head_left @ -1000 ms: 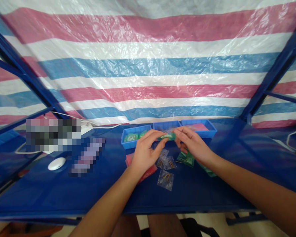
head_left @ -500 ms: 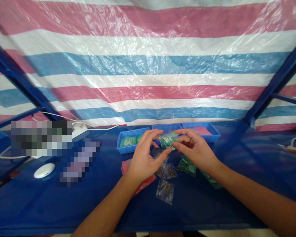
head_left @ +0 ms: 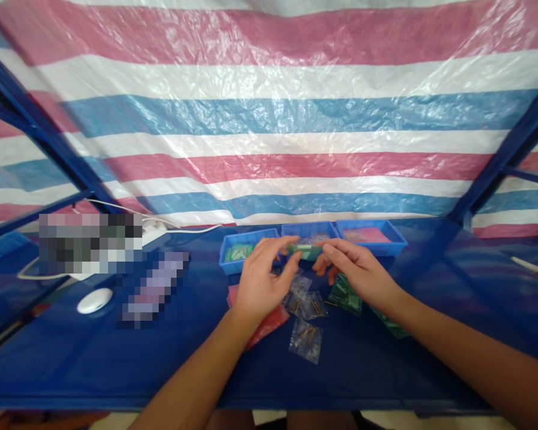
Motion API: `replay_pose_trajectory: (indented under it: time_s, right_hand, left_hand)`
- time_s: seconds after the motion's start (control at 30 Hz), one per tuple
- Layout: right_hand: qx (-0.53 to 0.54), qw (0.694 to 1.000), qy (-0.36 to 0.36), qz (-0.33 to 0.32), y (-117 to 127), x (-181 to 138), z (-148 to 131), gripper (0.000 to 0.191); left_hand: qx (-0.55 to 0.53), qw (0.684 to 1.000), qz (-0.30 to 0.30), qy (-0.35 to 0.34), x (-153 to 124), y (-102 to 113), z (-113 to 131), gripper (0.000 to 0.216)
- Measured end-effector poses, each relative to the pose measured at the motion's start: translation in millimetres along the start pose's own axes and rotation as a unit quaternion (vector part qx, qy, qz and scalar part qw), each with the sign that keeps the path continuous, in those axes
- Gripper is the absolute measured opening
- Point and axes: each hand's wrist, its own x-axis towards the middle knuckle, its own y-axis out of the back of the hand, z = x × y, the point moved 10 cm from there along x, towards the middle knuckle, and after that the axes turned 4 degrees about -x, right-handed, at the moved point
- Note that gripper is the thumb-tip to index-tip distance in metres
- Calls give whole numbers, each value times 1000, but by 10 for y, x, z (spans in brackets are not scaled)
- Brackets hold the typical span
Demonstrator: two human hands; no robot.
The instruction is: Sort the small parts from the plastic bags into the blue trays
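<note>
Both my hands meet over the middle of the blue table (head_left: 94, 358) and pinch the same small green plastic bag (head_left: 305, 251). My left hand (head_left: 262, 280) grips its left end with thumb and fingers. My right hand (head_left: 356, 272) holds its right end. Under them lie several small clear bags (head_left: 305, 339) with thin gold pins inside, a pile of green bags (head_left: 346, 295) by my right wrist, and pink bags (head_left: 269, 322) beneath my left wrist.
Three shallow blue trays stand in a row behind my hands: the left tray (head_left: 246, 248) with green bags, the middle tray (head_left: 309, 230), the right tray (head_left: 372, 234) with pink bags. A white mouse (head_left: 94, 300) and a white cable (head_left: 192, 228) lie at the left. A striped tarp hangs behind.
The green bag was held up flat-on half a second ago; now both hands have lowered it and turned it edge-on. The view has shifted slightly.
</note>
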Motion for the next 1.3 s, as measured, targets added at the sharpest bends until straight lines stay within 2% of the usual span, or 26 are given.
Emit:
replay_pose_trajectory:
  time_s: [0.1, 0.17, 0.23, 0.37, 0.43, 0.53, 0.7, 0.8, 0.87, 0.97, 1.1, 1.17, 1.3]
  right_hand:
    - [-77, 997, 22, 14, 63, -9, 6, 41]
    - [-158, 986, 49, 14, 81, -22, -46, 37]
    - [-247, 964, 95, -4, 37, -47, -147, 32]
    - [-369, 899, 212, -102, -249, -163, -305, 29]
    - [-391, 877, 242, -137, -355, -210, -304, 34]
    - [-409, 864, 251, -153, -394, -212, -266, 37]
    - [-460, 839, 263, -122, -232, -137, -306, 36]
    - [-476, 834, 257, -106, -115, -93, -342, 35]
    - [-474, 836, 252, -118, -113, -94, -343, 38]
    - [-458, 837, 250, -164, -230, -149, -319, 50]
    - [-420, 846, 252, -213, -392, -237, -288, 65]
    - [-400, 851, 256, -225, -432, -263, -287, 63]
    - [-386, 853, 256, -240, -466, -280, -283, 38]
  left_hand:
    - [53, 995, 48, 67, 23, 222, -214, 41]
    - [92, 990, 54, 96, 40, 340, -382, 41]
    - [137, 984, 55, 97, 53, 430, -516, 39]
    - [223, 968, 6, 114, 28, 410, -755, 37]
    - [243, 964, 8, 111, 12, 407, -777, 35]
    - [230, 968, 21, 95, 20, 419, -739, 31]
    - [210, 974, 30, 75, 57, 467, -683, 29]
    - [208, 973, 10, 98, 44, 439, -741, 31]
    - [205, 971, -23, 123, 17, 376, -809, 33]
    - [203, 967, -58, 140, -16, 301, -859, 33]
    - [193, 972, -43, 124, -3, 310, -785, 31]
    - [183, 977, -33, 102, 16, 310, -698, 29]
    - [136, 989, -41, 43, 50, 226, -472, 25]
